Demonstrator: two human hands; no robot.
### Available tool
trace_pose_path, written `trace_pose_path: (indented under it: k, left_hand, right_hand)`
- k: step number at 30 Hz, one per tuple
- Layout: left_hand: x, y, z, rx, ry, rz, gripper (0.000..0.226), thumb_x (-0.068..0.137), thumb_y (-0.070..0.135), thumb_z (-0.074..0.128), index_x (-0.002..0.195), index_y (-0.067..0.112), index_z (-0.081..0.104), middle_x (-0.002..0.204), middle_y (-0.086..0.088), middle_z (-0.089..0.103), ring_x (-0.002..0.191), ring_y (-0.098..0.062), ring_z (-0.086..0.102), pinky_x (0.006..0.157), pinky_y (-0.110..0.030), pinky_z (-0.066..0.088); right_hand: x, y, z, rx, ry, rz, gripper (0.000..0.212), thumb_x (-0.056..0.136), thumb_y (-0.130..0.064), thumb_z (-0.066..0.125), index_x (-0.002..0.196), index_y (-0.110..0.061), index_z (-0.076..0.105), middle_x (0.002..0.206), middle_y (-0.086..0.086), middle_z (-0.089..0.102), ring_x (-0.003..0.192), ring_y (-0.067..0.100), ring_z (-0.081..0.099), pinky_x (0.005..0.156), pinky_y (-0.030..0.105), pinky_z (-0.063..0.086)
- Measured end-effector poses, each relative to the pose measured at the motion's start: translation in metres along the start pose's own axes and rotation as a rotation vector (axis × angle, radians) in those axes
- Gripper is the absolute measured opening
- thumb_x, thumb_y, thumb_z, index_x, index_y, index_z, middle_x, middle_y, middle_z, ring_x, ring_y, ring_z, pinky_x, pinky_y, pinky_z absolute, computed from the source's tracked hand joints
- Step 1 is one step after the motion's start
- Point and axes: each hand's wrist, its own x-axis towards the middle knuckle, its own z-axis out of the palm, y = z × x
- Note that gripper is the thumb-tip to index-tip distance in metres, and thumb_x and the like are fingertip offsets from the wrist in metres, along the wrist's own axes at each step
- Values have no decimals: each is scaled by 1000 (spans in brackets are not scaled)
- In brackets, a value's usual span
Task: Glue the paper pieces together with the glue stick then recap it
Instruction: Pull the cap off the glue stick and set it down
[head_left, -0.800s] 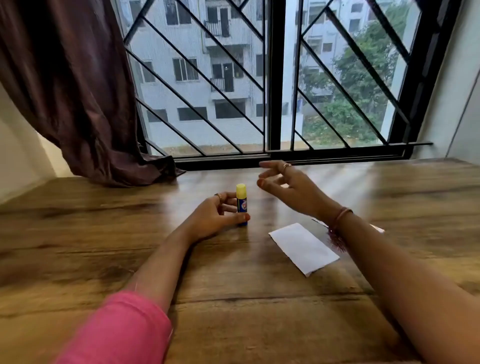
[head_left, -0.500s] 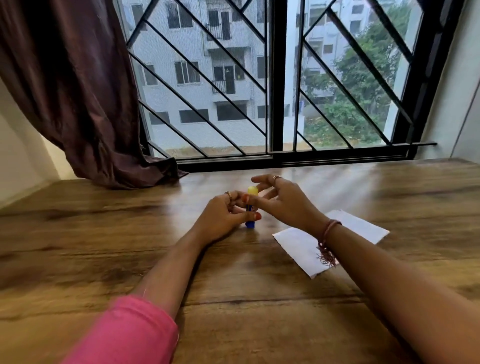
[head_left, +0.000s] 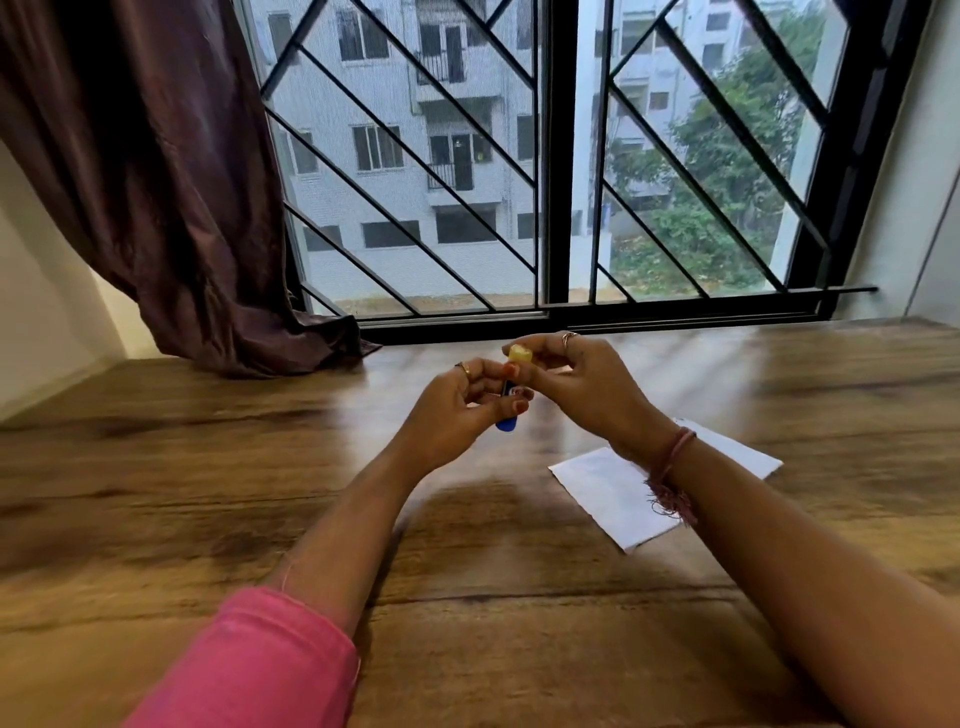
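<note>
— What's she got there, above the worktop (head_left: 260, 467)?

— The glue stick (head_left: 508, 415). Her left hand (head_left: 457, 405) has its grip wrapped round the blue barrel, thumb across the front, and the stick is lifted clear of the wood, tilted a little.

— And the other hand?

— The right hand (head_left: 587, 384) is pinching the yellow cap (head_left: 520, 354) between thumb and fingers, right at the top of the stick. Whether the cap is off or only seated, I can't tell from here; the fingers cover the join.

— Where's the paper?

— The white paper pieces (head_left: 613, 493) lie flat on the worktop, to the right of the hands and nearer to her, partly under her right forearm. They overlap; the edge between them is hidden by the wrist with the thread bracelet (head_left: 672, 467).

— Anything else close by?

— A dark curtain (head_left: 156, 182) bunched at the far left, and the barred window (head_left: 545, 156) behind.
</note>
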Motion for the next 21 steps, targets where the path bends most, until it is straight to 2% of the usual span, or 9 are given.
trace_pose_path:
  k: [3, 6, 9, 11, 14, 18, 21]
  left_hand:
    - [-1, 2, 1, 20, -20, 11, 20, 85, 11, 67, 102, 20, 60, 100, -4, 73, 97, -14, 68, 90, -28, 51]
    - [-2, 2, 3, 56, 13, 11, 22, 83, 16, 71, 103, 15, 61, 96, -3, 73, 91, -14, 69, 85, -24, 52]
    - [-3, 3, 2, 92, 100, 17, 25, 76, 20, 77, 96, 14, 64, 87, 0, 72, 82, -15, 69, 75, -21, 53]
    - [-3, 4, 2, 101, 129, 40, 26, 73, 20, 79, 94, 14, 65, 86, -1, 72, 80, -16, 69, 74, -23, 56]
    - [-4, 4, 3, 122, 127, 43, 25, 72, 22, 80, 90, 16, 64, 85, -4, 72, 80, -17, 69, 74, -26, 57]
    - [-4, 3, 3, 156, 122, 24, 27, 73, 21, 79, 93, 12, 64, 89, -6, 71, 84, -20, 68, 75, -30, 57]
    - [-2, 6, 4, 149, 110, 38, 25, 77, 19, 77, 97, 11, 64, 90, -4, 71, 83, -15, 68, 74, -21, 55]
  right_hand:
    - [0, 0, -5, 18, -57, -1, 29, 87, -14, 66, 116, -6, 66, 99, 10, 70, 91, 18, 67, 81, 24, 54]
    - [-1, 1, -7, 59, -87, 14, 32, 89, -10, 63, 120, -5, 61, 95, 0, 67, 89, 11, 64, 83, 18, 52]
    - [-3, 2, -5, 162, -65, 90, 34, 87, -12, 66, 120, -7, 60, 95, 1, 69, 83, 3, 66, 73, 14, 51]
    - [-4, 3, -3, 203, -33, 147, 25, 83, -20, 71, 106, -13, 64, 89, 0, 70, 75, -1, 67, 64, 13, 50]
    - [-5, 5, 1, 149, 33, 160, 24, 78, -28, 75, 92, -13, 64, 81, -1, 68, 73, 9, 65, 64, 21, 54]
    - [-5, 5, 1, 118, 33, 140, 23, 79, -26, 74, 92, -9, 66, 89, 12, 72, 83, 25, 68, 76, 33, 56]
    - [-3, 3, -4, 151, -7, 129, 10, 83, -21, 71, 90, -17, 66, 89, 7, 72, 82, 18, 69, 78, 28, 55]
